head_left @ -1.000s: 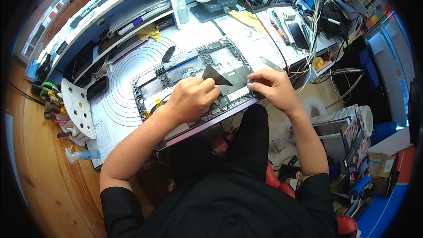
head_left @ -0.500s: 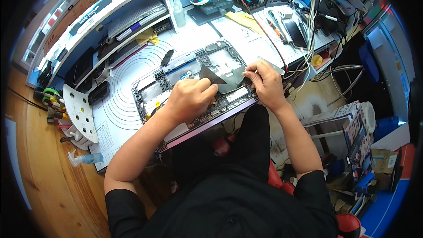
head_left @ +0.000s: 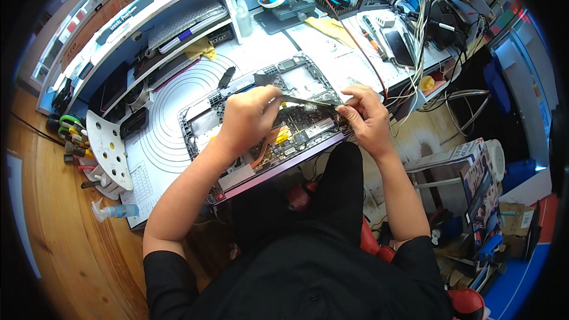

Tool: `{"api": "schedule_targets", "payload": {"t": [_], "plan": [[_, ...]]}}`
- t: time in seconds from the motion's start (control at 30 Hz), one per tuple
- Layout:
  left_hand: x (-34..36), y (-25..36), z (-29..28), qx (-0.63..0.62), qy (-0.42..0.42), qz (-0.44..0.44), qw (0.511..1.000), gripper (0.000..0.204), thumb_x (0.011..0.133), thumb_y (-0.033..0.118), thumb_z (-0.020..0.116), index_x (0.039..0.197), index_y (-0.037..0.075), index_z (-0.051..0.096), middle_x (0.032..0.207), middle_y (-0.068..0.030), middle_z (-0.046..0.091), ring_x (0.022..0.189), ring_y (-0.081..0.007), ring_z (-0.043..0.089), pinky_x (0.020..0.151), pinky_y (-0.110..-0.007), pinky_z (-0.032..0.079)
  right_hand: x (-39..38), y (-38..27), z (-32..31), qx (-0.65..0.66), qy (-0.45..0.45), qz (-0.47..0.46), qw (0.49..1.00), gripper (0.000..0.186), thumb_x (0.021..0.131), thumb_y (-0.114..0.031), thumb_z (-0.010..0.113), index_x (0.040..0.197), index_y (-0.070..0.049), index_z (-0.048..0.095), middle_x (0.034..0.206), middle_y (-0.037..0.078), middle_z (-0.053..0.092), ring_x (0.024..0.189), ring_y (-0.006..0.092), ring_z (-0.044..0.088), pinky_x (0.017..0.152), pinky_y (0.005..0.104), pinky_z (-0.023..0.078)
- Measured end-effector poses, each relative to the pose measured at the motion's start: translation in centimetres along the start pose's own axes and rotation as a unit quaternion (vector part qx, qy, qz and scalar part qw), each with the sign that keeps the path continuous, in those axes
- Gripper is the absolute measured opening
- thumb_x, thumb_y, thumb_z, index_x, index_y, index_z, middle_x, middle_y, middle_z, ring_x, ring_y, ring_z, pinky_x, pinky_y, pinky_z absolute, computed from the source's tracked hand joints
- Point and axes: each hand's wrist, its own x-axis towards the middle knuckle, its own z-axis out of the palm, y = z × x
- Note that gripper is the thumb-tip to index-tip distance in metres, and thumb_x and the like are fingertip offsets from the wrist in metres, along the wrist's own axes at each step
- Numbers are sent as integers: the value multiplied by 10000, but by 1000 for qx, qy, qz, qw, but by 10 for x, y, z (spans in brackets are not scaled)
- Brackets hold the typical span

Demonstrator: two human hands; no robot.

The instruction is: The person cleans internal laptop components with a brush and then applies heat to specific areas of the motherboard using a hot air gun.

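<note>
An opened laptop base [head_left: 204, 123] lies aslant on the workbench, its near edge jutting over my lap. Inside it show a dark circuit board [head_left: 290, 136], a copper heat pipe [head_left: 264, 153] and yellow patches. Above the board a thin dark flexible sheet [head_left: 308, 102] is stretched between my hands, seen almost edge-on. My left hand [head_left: 252, 112] is closed on its left end, fingers curled. At the right end my right hand [head_left: 366, 117] pinches the sheet's corner between thumb and finger. A small black piece [head_left: 265, 79] lies on the laptop's far side; another [head_left: 226, 77] sits at its far edge.
A shelf unit [head_left: 184, 38] stands along the back left. Beside the bench's left end are a white holed tool rack [head_left: 106, 148] and a spray bottle [head_left: 115, 211]. Back right hold a yellow cloth [head_left: 332, 28], a phone [head_left: 399, 47], a red cable [head_left: 349, 32] and tangled wires [head_left: 422, 53].
The dark sheet has been lifted and tilted toward edge-on, uncovering the circuit board and heat pipe. My left hand has risen slightly; my right hand has shifted a little right.
</note>
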Motion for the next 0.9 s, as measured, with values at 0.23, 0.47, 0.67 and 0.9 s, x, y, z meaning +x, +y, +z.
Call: {"api": "schedule_targets", "payload": {"t": [0.23, 0.47, 0.67, 0.9], "plan": [[6, -5, -1, -109, -27, -213, 970, 111, 867, 113, 727, 889, 5, 710, 575, -61, 587, 507, -138, 594, 495, -301, 437, 22, 10, 0, 38, -119, -23, 992, 365, 975, -311, 705, 1183, -12, 695, 914, 55, 641, 770, 106, 584, 723, 253, 480], [8, -5, -3, -161, -54, -275, 946, 101, 919, 81, 695, 905, -18, 683, 589, -5, 595, 531, -74, 632, 483, -246, 451, 27, 2, 19, 61, -123, 92, 986, 274, 975, -193, 709, 1156, 12, 703, 930, 59, 727, 829, 91, 639, 754, 260, 516], [14, -8, -13, -200, -101, -315, 922, 131, 920, 100, 695, 961, -22, 670, 648, -91, 673, 572, -142, 693, 525, -290, 497, 49, 10, 30, 77, -103, 167, 978, 184, 976, -151, 684, 1048, 18, 674, 759, 40, 688, 645, 77, 600, 607, 264, 495], [7, -23, -22, -283, -99, -371, 879, 173, 924, 100, 700, 1022, -39, 669, 748, -86, 700, 692, -148, 737, 614, -291, 554, 73, 8, 38, 12, -139, 191, 972, 254, 1000, -209, 655, 978, 26, 560, 761, 110, 700, 483, 116, 597, 475, 279, 472]]}}
